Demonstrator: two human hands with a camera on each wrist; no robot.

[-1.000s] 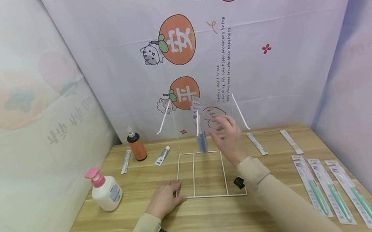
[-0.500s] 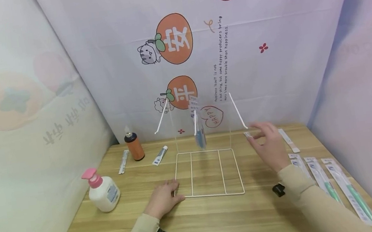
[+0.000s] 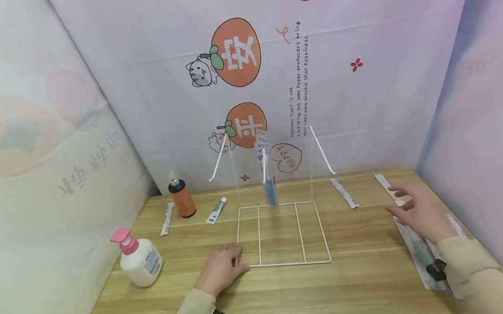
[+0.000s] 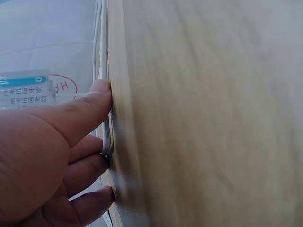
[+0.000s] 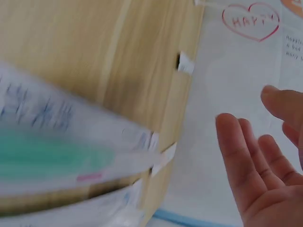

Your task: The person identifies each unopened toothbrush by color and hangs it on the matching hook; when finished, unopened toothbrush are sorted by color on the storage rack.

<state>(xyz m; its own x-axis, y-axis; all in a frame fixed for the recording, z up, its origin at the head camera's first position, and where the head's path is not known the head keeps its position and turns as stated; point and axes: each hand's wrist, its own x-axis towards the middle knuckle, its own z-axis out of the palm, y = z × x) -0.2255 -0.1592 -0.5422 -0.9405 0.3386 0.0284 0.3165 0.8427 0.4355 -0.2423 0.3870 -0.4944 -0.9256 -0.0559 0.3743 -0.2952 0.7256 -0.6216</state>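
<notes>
My left hand [image 3: 221, 270] grips the front left corner of a white wire rack [image 3: 294, 264], thumb by the front wire and fingers by the side wire. In the left wrist view its fingertips [image 4: 100, 86] sit at the wire, close against the tabletop. A packaged blue toothbrush [image 3: 269, 192] hangs from the rack's middle hook; both outer hooks are bare. My right hand [image 3: 423, 214], fingers apart and holding nothing, hovers above packaged green toothbrushes [image 3: 421, 256] at the right, partly hiding them. The right wrist view shows one green toothbrush pack [image 5: 52, 151] close up, blurred.
A white pump bottle [image 3: 143, 264] with a pink top and an orange bottle [image 3: 182, 198] stand at the left. Near them lie a small tube [image 3: 217, 211] and a slim packet [image 3: 167, 219]. Other slim packets [image 3: 344, 193] lie right of the rack. Printed cloth [image 3: 348, 128] walls the table.
My right hand has moved from beside the hanging blue toothbrush, rightward and toward me, to the green toothbrush packs. The hanging pack has swung slightly. My left hand stays at the rack corner.
</notes>
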